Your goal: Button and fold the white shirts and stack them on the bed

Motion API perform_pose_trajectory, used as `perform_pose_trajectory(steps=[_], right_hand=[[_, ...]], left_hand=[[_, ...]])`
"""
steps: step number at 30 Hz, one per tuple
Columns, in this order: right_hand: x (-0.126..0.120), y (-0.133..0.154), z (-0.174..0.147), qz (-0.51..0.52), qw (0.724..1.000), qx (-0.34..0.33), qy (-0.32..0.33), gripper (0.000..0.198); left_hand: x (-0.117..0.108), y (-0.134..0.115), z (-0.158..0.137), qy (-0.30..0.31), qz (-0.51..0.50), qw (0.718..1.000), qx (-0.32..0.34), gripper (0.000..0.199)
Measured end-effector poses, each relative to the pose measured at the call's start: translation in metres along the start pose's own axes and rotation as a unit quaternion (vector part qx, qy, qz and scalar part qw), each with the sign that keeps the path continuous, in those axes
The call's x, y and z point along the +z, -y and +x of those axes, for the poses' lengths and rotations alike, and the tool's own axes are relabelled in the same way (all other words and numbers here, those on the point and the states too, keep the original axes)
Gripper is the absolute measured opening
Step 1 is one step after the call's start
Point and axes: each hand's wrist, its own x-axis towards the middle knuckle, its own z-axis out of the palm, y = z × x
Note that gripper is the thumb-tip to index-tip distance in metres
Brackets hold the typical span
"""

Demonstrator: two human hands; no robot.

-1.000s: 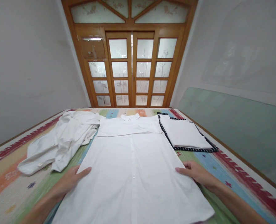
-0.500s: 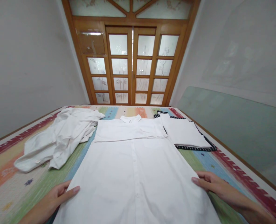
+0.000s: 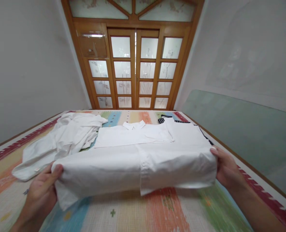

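Note:
A white collared shirt (image 3: 119, 161) spans the middle, its collar at the far end and its sleeves folded across below the collar. My left hand (image 3: 42, 187) pinches its near left side between thumb and fingers. On the opposite side my right hand (image 3: 226, 164) grips the fabric the same way. Between my hands the near part of the shirt is lifted off the bed, and the bottom edge hangs down in front. A button strip runs down the centre of the raised cloth.
A loosely heaped white garment (image 3: 68, 135) lies to the left. At the right, folded clothing with black striped edging (image 3: 181, 121) is partly covered by the shirt. A colourful striped sheet (image 3: 119, 212) spreads beneath. A pale green panel (image 3: 237, 129) borders the right side; wooden glazed doors (image 3: 134, 64) stand beyond.
Both hands have moved away from me and up, raising the shirt's lower part. Its hem now hangs free, and the striped sheet shows underneath.

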Motion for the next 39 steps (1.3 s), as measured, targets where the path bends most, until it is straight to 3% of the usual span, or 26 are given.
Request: perform_pose_trajectory(steps=[5, 9, 11, 15, 21, 23, 27, 31, 35, 39], right_hand=[[0.009, 0.01, 0.007, 0.073, 0.997, -0.027, -0.023, 0.034], [0.015, -0.006, 0.01, -0.007, 0.999, 0.002, 0.039, 0.038], [0.018, -0.018, 0.013, -0.052, 0.997, 0.001, 0.052, 0.039], [0.024, -0.039, 0.021, -0.104, 0.993, -0.021, 0.043, 0.04], [0.036, -0.058, 0.05, -0.206, 0.973, -0.102, -0.037, 0.039], [0.04, -0.064, 0.058, -0.231, 0.968, -0.095, -0.024, 0.04], [0.041, -0.076, 0.061, -0.24, 0.965, -0.066, 0.088, 0.039], [0.036, -0.081, 0.053, -0.249, 0.96, -0.059, 0.113, 0.056], [0.03, -0.075, 0.041, -0.191, 0.969, 0.019, 0.153, 0.062], [0.025, -0.071, 0.031, -0.201, 0.965, 0.027, 0.167, 0.053]], left_hand=[[-0.002, -0.007, 0.006, -0.015, -0.045, 0.998, 0.042, 0.066], [-0.003, 0.004, 0.014, 0.023, 0.009, 1.0, -0.013, 0.066], [-0.003, 0.015, 0.019, 0.05, 0.039, 0.998, -0.01, 0.064], [-0.001, 0.032, 0.034, 0.049, 0.096, 0.993, 0.05, 0.059], [0.011, 0.041, 0.061, -0.025, 0.221, 0.963, 0.152, 0.047], [0.017, 0.043, 0.068, -0.007, 0.229, 0.964, 0.135, 0.047], [0.026, 0.047, 0.069, 0.063, 0.198, 0.976, 0.063, 0.051], [0.026, 0.048, 0.063, 0.096, 0.206, 0.974, 0.009, 0.064], [0.02, 0.049, 0.062, 0.129, 0.223, 0.966, 0.008, 0.072], [0.014, 0.052, 0.066, 0.153, 0.229, 0.961, 0.019, 0.077]])
